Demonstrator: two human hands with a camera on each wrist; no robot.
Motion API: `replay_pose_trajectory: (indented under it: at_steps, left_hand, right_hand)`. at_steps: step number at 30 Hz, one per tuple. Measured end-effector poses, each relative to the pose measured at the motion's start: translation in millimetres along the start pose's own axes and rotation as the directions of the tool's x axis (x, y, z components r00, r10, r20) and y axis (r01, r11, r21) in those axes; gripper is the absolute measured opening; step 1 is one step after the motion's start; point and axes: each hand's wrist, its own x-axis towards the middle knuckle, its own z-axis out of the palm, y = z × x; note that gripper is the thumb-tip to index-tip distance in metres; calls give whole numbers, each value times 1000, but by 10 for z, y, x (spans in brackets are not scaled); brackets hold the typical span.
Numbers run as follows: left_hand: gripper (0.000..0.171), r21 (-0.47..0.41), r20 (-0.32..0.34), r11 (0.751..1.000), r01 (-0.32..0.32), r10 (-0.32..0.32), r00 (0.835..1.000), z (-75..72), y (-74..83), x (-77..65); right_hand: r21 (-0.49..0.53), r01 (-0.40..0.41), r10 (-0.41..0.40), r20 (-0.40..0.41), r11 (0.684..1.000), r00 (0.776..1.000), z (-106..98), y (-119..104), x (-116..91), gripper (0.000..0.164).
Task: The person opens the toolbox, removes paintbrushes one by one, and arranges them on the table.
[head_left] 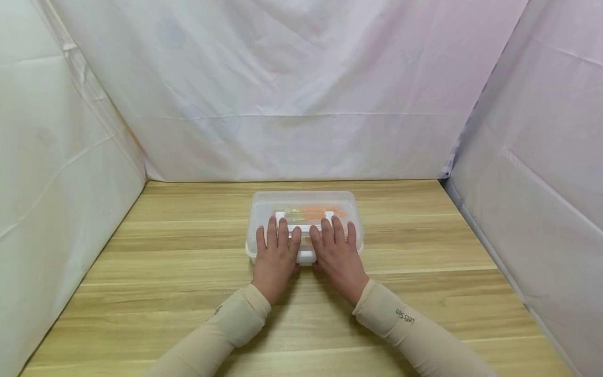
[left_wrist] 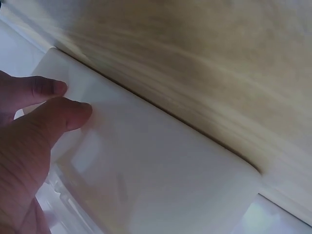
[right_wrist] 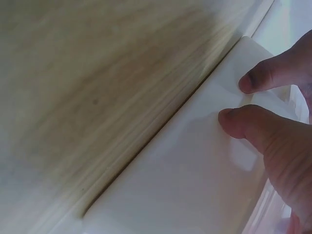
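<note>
A lidded plastic storage box [head_left: 264, 201] stands on the table, with a translucent lid and a white handle [head_left: 328, 214] on top. Orange and yellowish items [head_left: 311, 209] show through the lid. My left hand [head_left: 275, 262] grips the box's near left part, its fingers spread over the lid and its thumb on the white front wall [left_wrist: 141, 146]. My right hand [head_left: 340, 264] mirrors it on the near right part, its thumb also against that wall. Both thumb tips are close together near the middle, by a white front latch [head_left: 306, 256]. The lid hides most of the contents.
The wood-grained table [head_left: 188, 293] spreads around the box. White cloth hangs behind it as a back curtain [head_left: 282, 104], with more cloth at the left side [head_left: 56, 157] and the right side [head_left: 542, 157].
</note>
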Motion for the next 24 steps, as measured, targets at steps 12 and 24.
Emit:
replay_pose_trajectory:
  at_steps: [12, 24]
  left_hand:
    - [85, -46, -41, 999, -14, 12, 999, 29, -12, 6]
    - [75, -33, -93, 999, -26, 22, 995, 59, -34, 14]
  right_hand:
    - [22, 24, -23, -61, 999, 998, 22, 44, 9, 86]
    - [36, 58, -56, -53, 998, 997, 38, 84, 13, 83]
